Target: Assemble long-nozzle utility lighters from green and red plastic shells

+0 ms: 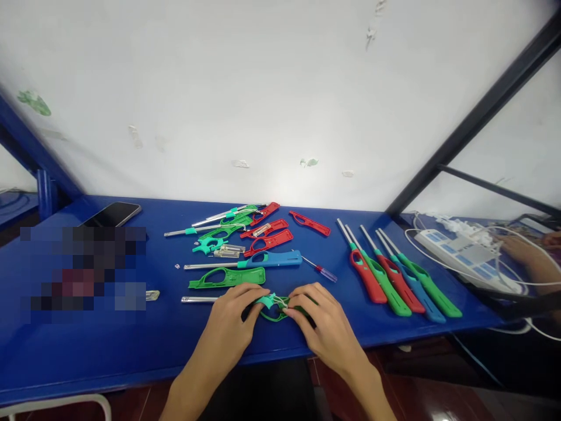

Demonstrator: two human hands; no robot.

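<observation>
Near the front edge of the blue table, my left hand (236, 310) pinches a teal plastic piece (268, 300) beside a metal lighter tube (199, 300). My right hand (318, 313) has its thumb and fingers closed around a green lighter shell (274, 316) and thin white wires; its fingers cover much of the shell. Just behind my hands lies a loose green shell half (228, 278). Beyond it is a blue lighter body (280, 258) with a metal tube, and a screwdriver (325, 273) lies to its right.
Five lighters (379, 278) lie side by side on the right. Red shells (269, 241), green parts and clear tanks (230, 251) are spread toward the wall. A phone (114, 214) is at the back left. Another person's hand (519, 248) is beside a power strip (468, 257).
</observation>
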